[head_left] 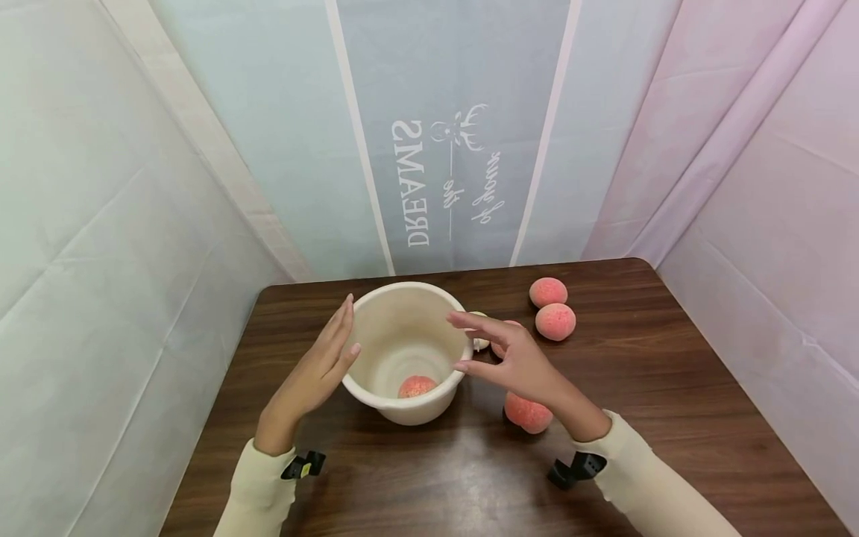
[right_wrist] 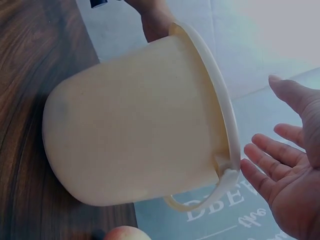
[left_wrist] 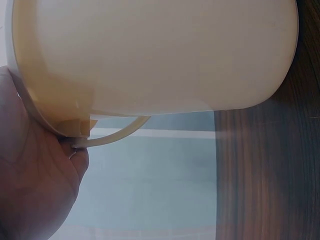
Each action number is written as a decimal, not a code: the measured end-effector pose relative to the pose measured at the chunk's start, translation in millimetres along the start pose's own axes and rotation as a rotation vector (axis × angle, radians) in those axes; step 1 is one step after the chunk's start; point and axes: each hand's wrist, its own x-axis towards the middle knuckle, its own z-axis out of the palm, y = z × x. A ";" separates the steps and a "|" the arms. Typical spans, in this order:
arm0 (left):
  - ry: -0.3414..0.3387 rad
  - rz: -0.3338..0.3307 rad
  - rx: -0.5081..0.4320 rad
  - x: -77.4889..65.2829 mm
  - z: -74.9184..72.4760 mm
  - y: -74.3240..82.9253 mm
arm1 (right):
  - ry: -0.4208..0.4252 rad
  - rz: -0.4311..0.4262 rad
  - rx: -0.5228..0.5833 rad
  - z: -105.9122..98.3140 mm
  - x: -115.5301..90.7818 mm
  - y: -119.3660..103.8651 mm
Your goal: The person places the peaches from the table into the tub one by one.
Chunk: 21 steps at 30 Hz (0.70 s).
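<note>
A cream plastic bucket [head_left: 412, 414] stands on the brown wooden table, with one pinkish-red peach [head_left: 417, 386] inside at the bottom. At its left rim is my left hand [head_left: 314, 373], fingers straight and thumb spread. The left wrist view shows that hand beside the rim, near the curved bucket handle [left_wrist: 117, 136]. My right hand [head_left: 520, 365] hovers by the opposite rim, thumb and fingers apart. In the right wrist view its palm shows with nothing in it, one fingertip right at the rim by the handle's pivot.
Two peaches [head_left: 555, 322] lie together at the back right of the table [head_left: 644, 380]. Another peach [head_left: 498, 349] is partly hidden behind my right hand, and more peach shapes [head_left: 528, 414] lie beneath my right wrist. Fabric walls enclose the back and sides.
</note>
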 end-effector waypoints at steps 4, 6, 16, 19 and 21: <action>0.007 0.005 -0.002 -0.9 0.6 -0.6 | 0.023 0.005 0.042 -4.7 -9.9 0.8; 0.009 0.006 -0.004 -1.0 1.2 -0.4 | 0.041 0.008 0.031 -7.8 -16.2 1.1; 0.022 0.011 -0.005 -2.4 2.7 -1.6 | 0.087 0.088 0.008 -25.7 -51.4 11.8; 0.024 0.010 -0.005 -2.4 3.1 -1.1 | 0.108 0.096 0.001 -28.6 -61.4 15.4; 0.026 0.011 -0.007 -2.5 3.2 -0.8 | 0.115 0.086 0.001 -29.8 -66.3 17.5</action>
